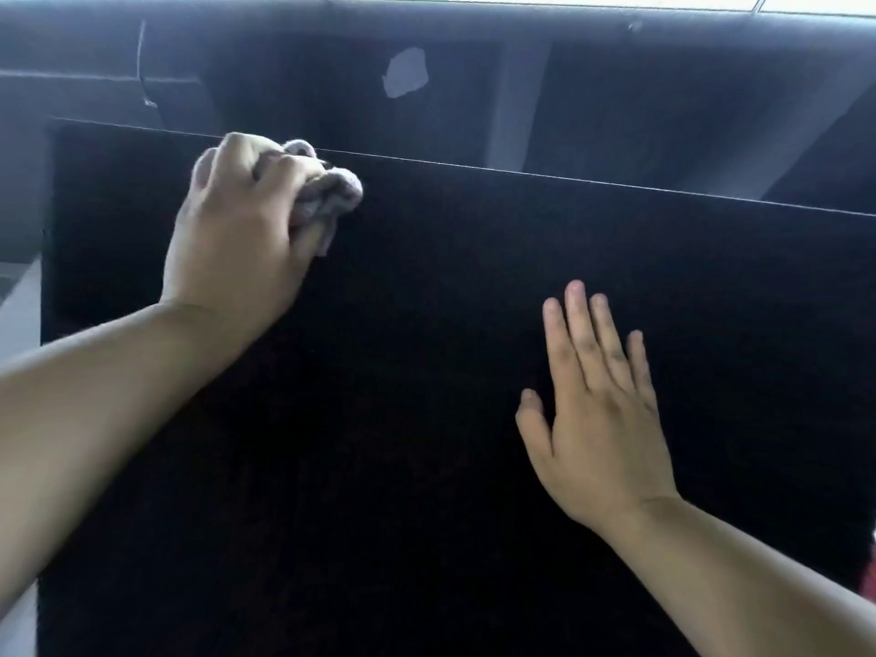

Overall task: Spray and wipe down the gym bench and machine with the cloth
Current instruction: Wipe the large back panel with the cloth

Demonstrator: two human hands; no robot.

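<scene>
Currently the left hand [237, 239] is gripping a bunched pale cloth [332, 194], fingers curled tight round it, and is pressing it on the black bench pad [426, 348] at the upper left of the frame, just under the pad's top edge. The right hand [602, 429] is lying flat on the pad at lower right, fingers straight and slightly spread. A pale worn patch [405, 72] is showing at upper centre.

Gym, prob.: black padded bench [474, 324], dark machine frame [516, 101].

Cannot see most of the cloth [339, 194], balled in the left hand [237, 239] upper left, nor the black pad [426, 372] past the bottom edge.
</scene>
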